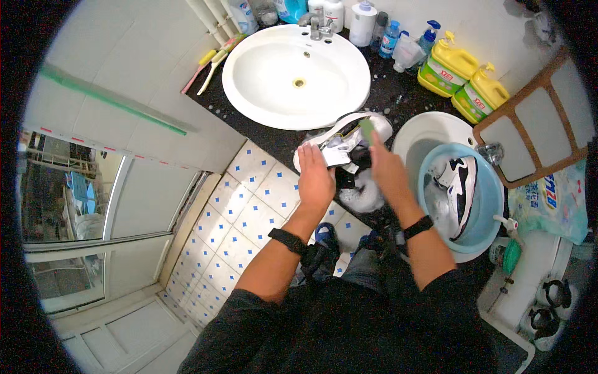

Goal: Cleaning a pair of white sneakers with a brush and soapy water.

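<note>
A wet white sneaker (380, 122) with dark parts lies at the front edge of the black speckled countertop, between the two sinks. My left hand (314, 175) grips one end of it, fingers laid over the top. In my right hand (390, 168) is a green brush (367, 130), blurred, held against the sneaker's upper; its bristles are hidden. White suds (362, 194) sit on the counter just below the shoe. The matching white and black sneaker (460, 196) lies in soapy water inside a light blue plastic basin (494, 187) to my right.
An oval white sink (243, 89) with a faucet (320, 29) is ahead. The basin stands in a second sink (411, 133). Bottles and yellow detergent jugs (448, 68) line the wall. Two brushes (205, 70) lie at the left edge. A brown-framed rack (528, 121) leans at right.
</note>
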`<state>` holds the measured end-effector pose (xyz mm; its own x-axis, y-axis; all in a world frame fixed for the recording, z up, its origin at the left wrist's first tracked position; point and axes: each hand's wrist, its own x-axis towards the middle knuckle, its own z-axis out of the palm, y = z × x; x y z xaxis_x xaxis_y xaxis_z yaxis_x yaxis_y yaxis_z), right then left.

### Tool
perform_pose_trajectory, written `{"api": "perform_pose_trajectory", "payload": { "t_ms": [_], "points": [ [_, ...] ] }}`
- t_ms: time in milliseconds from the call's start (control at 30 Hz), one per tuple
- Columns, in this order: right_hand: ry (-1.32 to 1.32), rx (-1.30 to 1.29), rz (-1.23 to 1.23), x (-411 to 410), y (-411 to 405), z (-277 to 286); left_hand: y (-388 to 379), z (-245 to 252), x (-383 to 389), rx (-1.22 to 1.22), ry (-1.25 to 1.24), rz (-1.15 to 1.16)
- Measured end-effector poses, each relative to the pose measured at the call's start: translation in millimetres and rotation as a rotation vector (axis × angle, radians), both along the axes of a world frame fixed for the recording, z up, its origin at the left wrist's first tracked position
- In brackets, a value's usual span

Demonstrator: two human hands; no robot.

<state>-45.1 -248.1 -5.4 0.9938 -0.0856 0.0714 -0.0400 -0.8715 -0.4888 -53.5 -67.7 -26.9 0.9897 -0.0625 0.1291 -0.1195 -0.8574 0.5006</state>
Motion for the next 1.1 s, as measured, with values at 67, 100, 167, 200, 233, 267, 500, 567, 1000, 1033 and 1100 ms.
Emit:
{"api": "perform_pose_trajectory", "payload": {
  "t_ms": [67, 100, 167, 200, 233, 267, 500, 567, 1000, 1033, 1100],
  "points": [
    [0.105, 0.096, 0.104, -21, 38, 4, 5, -2, -2, -0.019, 0.009, 0.005],
    [0.067, 0.152, 0.122, -27, 39, 6, 7, 0, -3, -0.046, 0.014, 0.001],
    [0.104, 0.156, 0.138, -25, 26, 13, 12, 3, -6, -0.044, 0.018, -0.038],
    [0.182, 0.108, 0.141, -19, 9, 16, 13, 4, -8, -0.039, 0.022, -0.069],
    [0.15, -0.013, 0.12, -15, -1, 10, 12, 6, -7, -0.039, 0.022, -0.072],
    [0.152, -0.014, 0.118, -16, 0, 9, 10, 6, -6, -0.059, 0.007, -0.044],
    [0.081, 0.274, 0.121, -36, 23, 11, 14, 0, -7, -0.216, -0.028, -0.025],
    [0.129, 0.074, 0.068, -32, 7, 13, 14, -2, -8, -0.263, -0.069, -0.032],
    [0.149, 0.135, 0.124, -19, 1, 23, 33, 5, -40, -0.728, 0.35, 0.282],
    [0.188, 0.162, 0.203, -17, 9, 34, 31, 0, -41, -0.758, 0.326, 0.332],
    [0.162, 0.2, 0.375, -10, 24, 37, 24, 0, -36, -0.64, 0.274, 0.342]
  ]
}}
